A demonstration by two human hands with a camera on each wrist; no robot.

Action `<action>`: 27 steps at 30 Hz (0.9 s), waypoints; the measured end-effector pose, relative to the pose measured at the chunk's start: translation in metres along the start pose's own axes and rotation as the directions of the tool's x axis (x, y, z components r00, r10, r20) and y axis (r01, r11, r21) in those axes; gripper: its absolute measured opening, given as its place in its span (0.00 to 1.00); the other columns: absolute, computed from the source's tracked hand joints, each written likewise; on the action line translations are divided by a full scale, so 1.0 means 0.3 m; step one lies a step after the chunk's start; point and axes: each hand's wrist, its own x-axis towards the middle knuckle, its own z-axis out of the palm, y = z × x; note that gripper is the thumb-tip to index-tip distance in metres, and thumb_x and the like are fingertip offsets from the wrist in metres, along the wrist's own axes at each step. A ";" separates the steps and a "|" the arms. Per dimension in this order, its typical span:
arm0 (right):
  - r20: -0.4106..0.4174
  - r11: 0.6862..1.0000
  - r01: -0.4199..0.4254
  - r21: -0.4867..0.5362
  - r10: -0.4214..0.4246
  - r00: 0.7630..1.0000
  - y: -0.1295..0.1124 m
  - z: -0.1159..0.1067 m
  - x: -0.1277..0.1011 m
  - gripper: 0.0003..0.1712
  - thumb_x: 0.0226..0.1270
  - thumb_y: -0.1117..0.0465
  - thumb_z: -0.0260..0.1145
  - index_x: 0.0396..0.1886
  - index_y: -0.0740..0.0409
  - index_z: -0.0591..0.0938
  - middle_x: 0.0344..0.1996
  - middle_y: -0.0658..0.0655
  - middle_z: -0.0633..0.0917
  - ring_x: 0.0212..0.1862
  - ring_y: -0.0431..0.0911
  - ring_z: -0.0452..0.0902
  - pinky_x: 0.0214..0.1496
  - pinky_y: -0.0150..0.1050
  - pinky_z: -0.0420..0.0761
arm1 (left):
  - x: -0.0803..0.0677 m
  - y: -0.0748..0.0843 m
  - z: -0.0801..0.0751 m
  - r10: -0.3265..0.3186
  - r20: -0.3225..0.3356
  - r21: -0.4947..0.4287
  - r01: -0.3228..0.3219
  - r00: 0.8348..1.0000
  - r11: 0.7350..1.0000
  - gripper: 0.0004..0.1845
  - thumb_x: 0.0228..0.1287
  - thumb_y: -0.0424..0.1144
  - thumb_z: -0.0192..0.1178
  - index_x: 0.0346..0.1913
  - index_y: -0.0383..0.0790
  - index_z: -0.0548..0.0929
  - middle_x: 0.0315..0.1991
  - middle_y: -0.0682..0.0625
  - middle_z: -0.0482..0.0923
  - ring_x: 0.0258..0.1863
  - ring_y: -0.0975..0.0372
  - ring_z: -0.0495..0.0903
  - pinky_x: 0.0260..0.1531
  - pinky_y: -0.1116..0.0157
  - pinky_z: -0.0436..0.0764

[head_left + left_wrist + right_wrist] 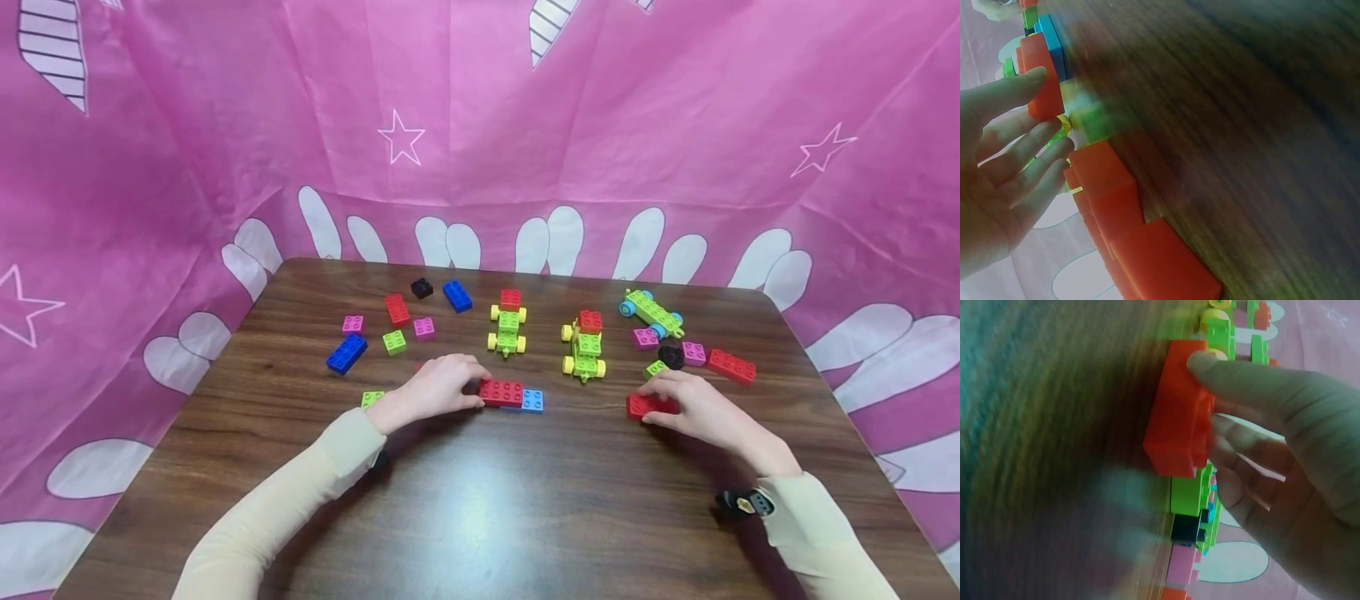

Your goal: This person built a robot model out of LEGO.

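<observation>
Both hands down on red bricks at the near side of the wooden table (480, 500).

Biggest first: the table, ringed by pink cloth, carries two green wheeled builds (507, 330) and loose bricks further back. The left hand (431, 390) has its fingers lightly spread, the fingertips (1038, 75) touching the end of the red-and-blue brick pair (512, 394) at table centre. The right hand (693, 407) pinches a small red brick (647, 406) to the right, thumb (1235, 372) curled over its top. Judged from here, steady work calls for holding that pair flat and keeping the small brick level, studs squared up.
</observation>
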 end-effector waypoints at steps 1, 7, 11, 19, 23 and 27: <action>-0.004 1.000 0.005 0.004 -0.005 1.000 -0.004 0.004 0.000 0.20 0.51 0.53 0.80 0.44 0.51 0.88 0.39 0.47 0.86 0.41 0.40 0.78 0.44 0.39 0.85 | 0.000 0.001 -0.001 0.002 0.000 0.000 -0.002 1.000 1.000 0.20 0.61 0.47 0.70 0.55 0.45 0.85 0.50 0.51 0.85 0.52 0.59 0.83 0.50 0.59 0.84; -0.024 1.000 0.019 0.003 -0.019 1.000 -0.009 0.012 -0.011 0.22 0.49 0.51 0.81 0.45 0.50 0.87 0.39 0.45 0.86 0.42 0.39 0.77 0.45 0.39 0.85 | 0.003 0.005 -0.003 0.012 0.003 -0.002 -0.012 1.000 1.000 0.20 0.61 0.47 0.70 0.55 0.44 0.85 0.49 0.50 0.85 0.51 0.59 0.83 0.49 0.59 0.84; 0.002 0.999 0.016 0.030 -0.016 1.000 0.002 0.015 -0.013 0.23 0.50 0.54 0.80 0.47 0.51 0.87 0.39 0.44 0.86 0.40 0.36 0.78 0.44 0.34 0.85 | 0.003 0.003 -0.002 0.009 0.005 -0.011 -0.009 1.000 1.000 0.20 0.61 0.46 0.70 0.55 0.45 0.85 0.49 0.51 0.85 0.50 0.60 0.83 0.49 0.60 0.84; -0.004 0.998 0.050 0.036 -0.050 0.999 -0.008 0.026 0.012 0.22 0.49 0.58 0.80 0.47 0.52 0.87 0.39 0.45 0.86 0.40 0.36 0.78 0.44 0.34 0.85 | 0.005 -0.005 -0.006 0.015 0.001 -0.014 -0.015 1.000 1.000 0.21 0.61 0.47 0.70 0.55 0.44 0.85 0.49 0.50 0.85 0.50 0.60 0.84 0.50 0.60 0.84; -0.003 0.995 0.081 0.052 -0.081 0.997 -0.029 0.040 0.036 0.22 0.50 0.57 0.80 0.47 0.52 0.87 0.39 0.44 0.86 0.41 0.35 0.78 0.44 0.34 0.85 | 0.004 -0.007 -0.011 0.006 0.007 -0.014 -0.005 1.000 1.000 0.21 0.61 0.47 0.70 0.55 0.44 0.85 0.49 0.50 0.85 0.50 0.59 0.83 0.50 0.60 0.84; 0.001 0.990 0.113 0.078 -0.114 0.993 -0.054 0.054 0.056 0.22 0.51 0.56 0.80 0.48 0.51 0.87 0.39 0.44 0.85 0.40 0.35 0.77 0.44 0.32 0.84 | 0.001 -0.009 -0.009 -0.001 0.018 -0.021 0.002 1.000 1.000 0.21 0.61 0.47 0.70 0.56 0.44 0.84 0.50 0.50 0.85 0.52 0.59 0.83 0.51 0.59 0.84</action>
